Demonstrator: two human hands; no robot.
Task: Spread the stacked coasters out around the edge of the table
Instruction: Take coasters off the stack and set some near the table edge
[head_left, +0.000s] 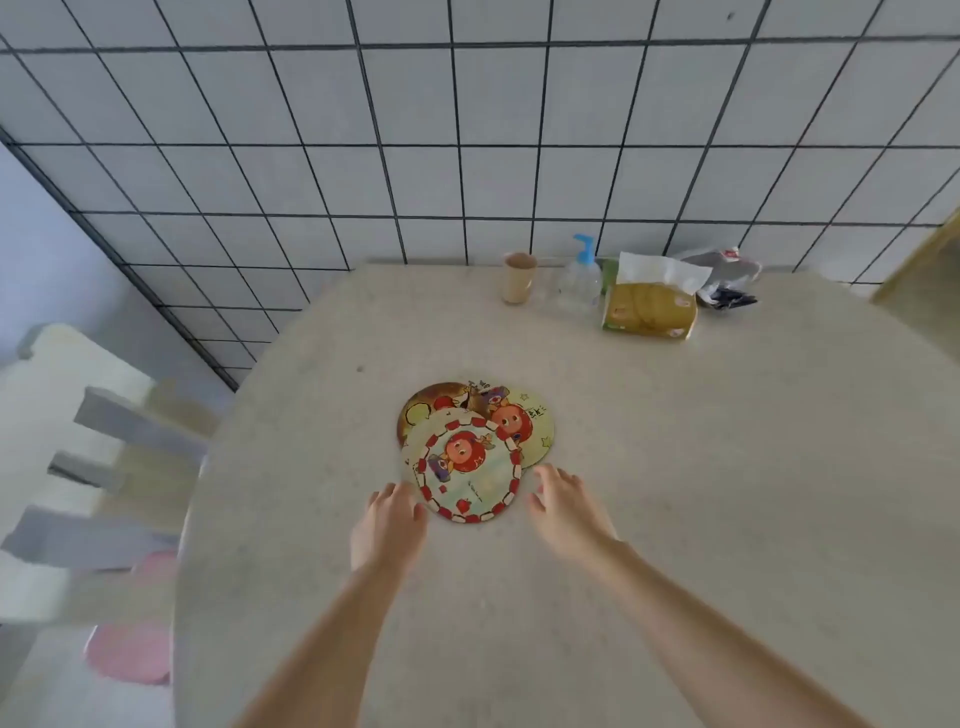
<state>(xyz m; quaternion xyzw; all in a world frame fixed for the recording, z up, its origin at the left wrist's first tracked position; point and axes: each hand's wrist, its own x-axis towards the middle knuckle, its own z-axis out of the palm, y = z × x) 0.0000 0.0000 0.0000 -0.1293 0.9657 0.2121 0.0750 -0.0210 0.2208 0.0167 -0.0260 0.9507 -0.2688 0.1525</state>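
A loose pile of round cartoon coasters lies in the middle of the pale round table (675, 493). The top coaster (467, 467) has a red-and-white border. A yellow one (535, 421) and a brown one (426, 402) stick out from under it at the back. My left hand (389, 519) rests at the pile's near-left edge, fingers apart, fingertips touching or nearly touching the top coaster. To the pile's near right, my right hand (563, 506) hovers with its fingers spread and holds nothing.
At the table's back edge stand a beige cup (518, 278), a clear pump bottle (579, 280), a yellow tissue pack (649, 306) and a crumpled bag (727, 280). A tiled wall rises behind. A slatted chair (104, 457) stands left of the table.
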